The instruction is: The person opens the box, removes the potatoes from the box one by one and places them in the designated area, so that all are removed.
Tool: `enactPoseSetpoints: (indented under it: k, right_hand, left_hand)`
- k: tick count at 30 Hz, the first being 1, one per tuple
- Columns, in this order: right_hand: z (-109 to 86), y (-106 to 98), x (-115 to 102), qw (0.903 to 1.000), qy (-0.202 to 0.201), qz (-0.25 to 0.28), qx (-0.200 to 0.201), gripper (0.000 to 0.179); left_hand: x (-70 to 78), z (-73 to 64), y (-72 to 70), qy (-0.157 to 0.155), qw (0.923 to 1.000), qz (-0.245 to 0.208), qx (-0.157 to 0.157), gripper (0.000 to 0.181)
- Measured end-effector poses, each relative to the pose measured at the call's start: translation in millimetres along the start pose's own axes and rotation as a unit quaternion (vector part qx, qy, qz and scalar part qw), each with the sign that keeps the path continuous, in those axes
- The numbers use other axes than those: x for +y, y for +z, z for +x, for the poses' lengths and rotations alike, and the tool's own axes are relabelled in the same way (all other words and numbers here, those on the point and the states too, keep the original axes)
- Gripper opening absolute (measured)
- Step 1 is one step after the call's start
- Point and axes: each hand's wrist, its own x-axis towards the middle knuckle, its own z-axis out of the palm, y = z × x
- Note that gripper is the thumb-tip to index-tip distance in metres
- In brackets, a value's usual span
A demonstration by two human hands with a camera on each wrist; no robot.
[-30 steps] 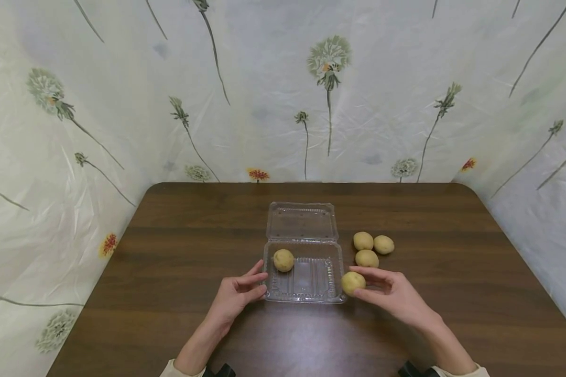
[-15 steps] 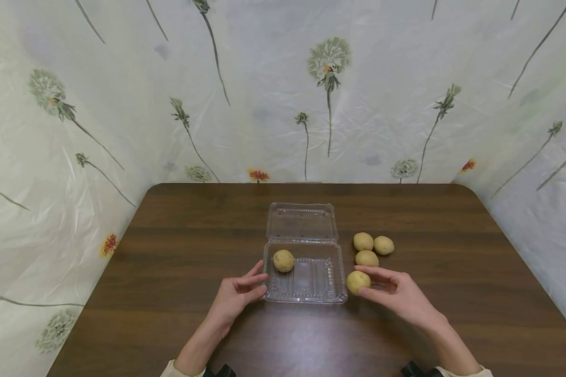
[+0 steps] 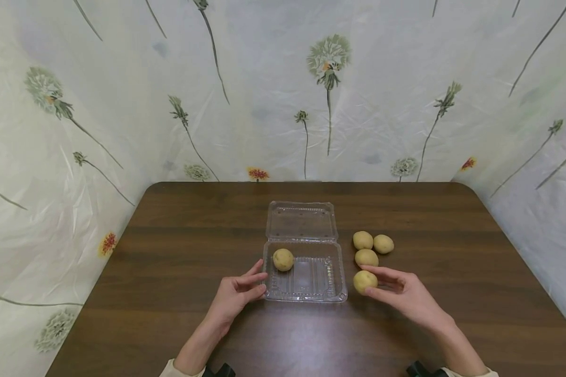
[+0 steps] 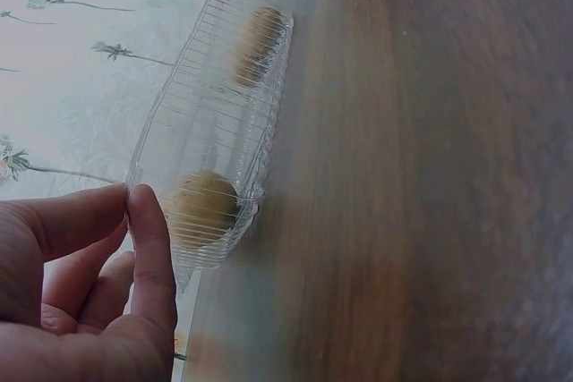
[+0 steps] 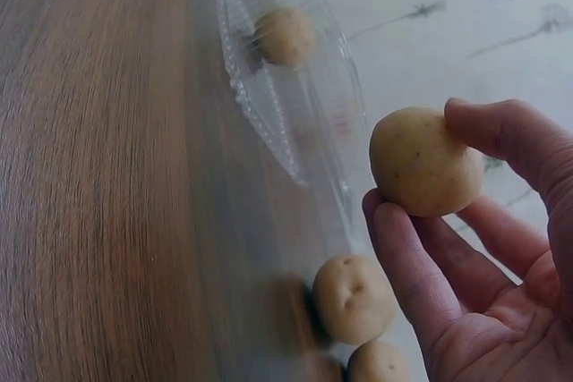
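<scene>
Left hand: the person's left hand (image 3: 231, 298) is pinching the left rim of a clear plastic box (image 3: 306, 277) between thumb and finger, lower centre of the frame
Right hand: the right hand (image 3: 407, 298) is gripping a yellow potato (image 3: 364, 283) between thumb and fingertips, right of centre, the two hands standing well apart with the box between them
Held potato: it is sitting in those fingertips just beside the box's right edge, apart from it
Box: its clear lid (image 3: 302, 220) is lying back toward the top of the frame, while a boxed potato (image 3: 283, 259) is resting in the box's upper left part
Loose potatoes: three loose potatoes (image 3: 367, 257) are clustering right of the box, just above the held one in the head view
Table and backdrop: a dark wooden table (image 3: 184, 251) is filling the lower frame, and a pale flowered sheet (image 3: 254, 68) is covering the upper half
</scene>
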Motion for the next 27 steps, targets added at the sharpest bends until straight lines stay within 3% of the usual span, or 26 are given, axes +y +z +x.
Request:
enactPoseSetpoints:
  k: [27]
  right_hand:
    - [-0.7,-15,11,0.9988,-0.001,-0.023,0.042,0.044]
  left_hand:
    - [-1.6,0.3,-1.0,-0.001,1.0,-0.006,-0.001,0.037]
